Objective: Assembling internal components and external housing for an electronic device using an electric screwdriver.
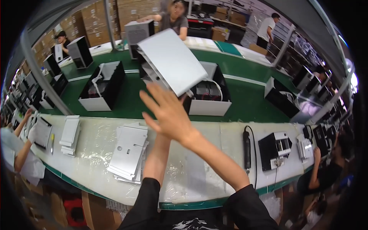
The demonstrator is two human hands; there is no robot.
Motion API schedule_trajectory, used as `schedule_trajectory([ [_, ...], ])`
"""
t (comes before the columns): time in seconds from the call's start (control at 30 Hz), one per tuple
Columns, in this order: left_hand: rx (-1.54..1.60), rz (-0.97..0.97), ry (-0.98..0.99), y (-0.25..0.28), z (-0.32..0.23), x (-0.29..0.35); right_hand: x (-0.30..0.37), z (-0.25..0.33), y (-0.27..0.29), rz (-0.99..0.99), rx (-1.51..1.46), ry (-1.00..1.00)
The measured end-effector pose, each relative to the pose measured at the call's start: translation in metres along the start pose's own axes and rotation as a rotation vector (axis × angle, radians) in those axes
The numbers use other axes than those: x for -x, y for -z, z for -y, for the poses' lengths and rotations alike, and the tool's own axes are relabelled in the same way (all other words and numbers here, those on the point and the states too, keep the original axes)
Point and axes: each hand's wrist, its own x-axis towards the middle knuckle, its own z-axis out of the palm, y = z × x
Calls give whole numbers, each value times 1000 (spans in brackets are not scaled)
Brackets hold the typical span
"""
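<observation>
While a pale silver-white metal casing with a flat rectangular face (172, 59) stands tilted above a green conveyor belt (132, 103), the wearer's right hand (165, 111) is spread wide in front of its lower edge, fingers apart, with nothing in its grasp; whether it touches the casing cannot be told. The left forearm (156, 161) runs up behind the right hand, which hides the left hand, so its grip cannot be told either. The casing's lower right corner overlaps an open-topped black box with a white end panel (210, 108), which holds dark parts and a looped white cable. A stretch of belt separates this from a similar black-and-white box (96, 103) on the left; another stretch runs right, to a slanted black box (281, 99). Behind the casing, a co-worker (180, 21) rests a hand on an upright white-and-black case (138, 36). Nearer the wearer, a white, plastic-covered worktable (191, 176) curves past, its near edge trimmed green. On it, a stack of white slotted metal panels (128, 151) lies left of the forearms; a black corded power screwdriver (247, 149) lies well to their right, beside a black-and-white device (274, 151).
</observation>
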Motion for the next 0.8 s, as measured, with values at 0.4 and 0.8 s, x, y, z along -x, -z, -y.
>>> schedule_trajectory([
  [0.4, 825, -245, 216, -20, -21, -90, 282, 32, -17, 241, 80, -704],
  [0.8, 707, -247, 239, 30, 23, -76, 274, 32, -22, 150, 75, -683],
])
